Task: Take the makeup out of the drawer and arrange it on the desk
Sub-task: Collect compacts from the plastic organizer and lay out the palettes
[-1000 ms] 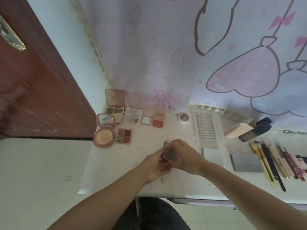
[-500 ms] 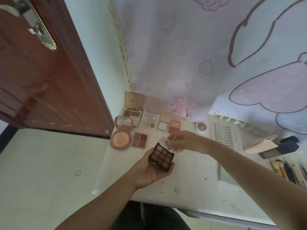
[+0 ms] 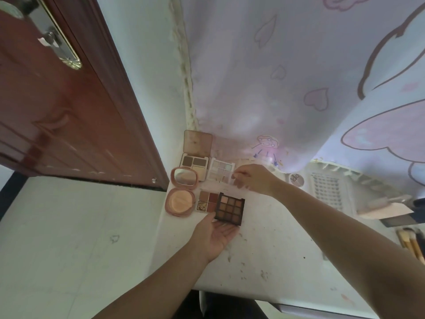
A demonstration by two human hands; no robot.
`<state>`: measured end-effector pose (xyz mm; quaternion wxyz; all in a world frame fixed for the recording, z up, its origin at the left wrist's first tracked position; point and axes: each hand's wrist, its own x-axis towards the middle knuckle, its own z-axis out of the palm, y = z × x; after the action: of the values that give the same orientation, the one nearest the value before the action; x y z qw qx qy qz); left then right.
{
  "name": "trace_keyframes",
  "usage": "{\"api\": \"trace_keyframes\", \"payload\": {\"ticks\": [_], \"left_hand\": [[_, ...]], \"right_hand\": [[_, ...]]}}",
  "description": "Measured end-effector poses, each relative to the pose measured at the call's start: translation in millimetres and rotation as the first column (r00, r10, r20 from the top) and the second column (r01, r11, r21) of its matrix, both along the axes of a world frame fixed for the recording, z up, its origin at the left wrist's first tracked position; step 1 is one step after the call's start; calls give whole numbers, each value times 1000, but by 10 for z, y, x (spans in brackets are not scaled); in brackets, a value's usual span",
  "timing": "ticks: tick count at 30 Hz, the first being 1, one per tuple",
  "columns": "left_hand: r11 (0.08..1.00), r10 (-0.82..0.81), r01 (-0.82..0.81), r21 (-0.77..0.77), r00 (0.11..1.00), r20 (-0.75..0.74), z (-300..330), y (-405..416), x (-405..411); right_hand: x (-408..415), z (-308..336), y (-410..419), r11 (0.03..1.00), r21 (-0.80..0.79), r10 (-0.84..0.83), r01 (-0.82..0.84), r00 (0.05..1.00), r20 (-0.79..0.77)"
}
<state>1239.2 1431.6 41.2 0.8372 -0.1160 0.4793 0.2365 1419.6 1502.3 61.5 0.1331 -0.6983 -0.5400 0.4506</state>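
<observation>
At the far left you see a brown door (image 3: 57,116) with a metal handle plate (image 3: 62,44), and below it the pale floor (image 3: 69,249). The white desk (image 3: 276,245) begins just right of the door's lower corner. On its left end a round pink powder compact (image 3: 181,194) lies open, the mirror half toward the wall and the powder half toward you. Behind it a beige palette (image 3: 195,155) stands open with its lid up. Just right of the compact lies a small four-colour palette (image 3: 207,201), and behind that a pale palette (image 3: 221,172) with light shades. Your left hand (image 3: 216,236) is palm up and supports a dark nine-colour palette (image 3: 230,208) on the fingers, thumb at its left edge, so it is grasping this palette; the palette is low over the desk and its left side overlaps the four-colour one. Your right hand (image 3: 253,179) is farther back and pinches a thin clear sheet (image 3: 218,186), which is blurred, over the pale palette. Further right a small round jar (image 3: 296,179) sits near the curtain (image 3: 299,77), then a white basket (image 3: 326,187), and at the right edge some brushes (image 3: 411,244).
</observation>
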Motion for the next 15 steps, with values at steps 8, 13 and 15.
{"api": "trace_keyframes", "payload": {"ticks": [8,13,15], "left_hand": [[1000,-22,20,-21,997,-76,93,31,133],[1000,-2,3,12,997,-80,130,9,193],[1000,19,-17,14,995,-102,119,3,209]], "right_hand": [[83,-56,9,999,35,30,-31,998,49],[80,-77,-66,993,61,95,-102,990,102],[107,-56,-138,991,100,82,-93,991,110]]}}
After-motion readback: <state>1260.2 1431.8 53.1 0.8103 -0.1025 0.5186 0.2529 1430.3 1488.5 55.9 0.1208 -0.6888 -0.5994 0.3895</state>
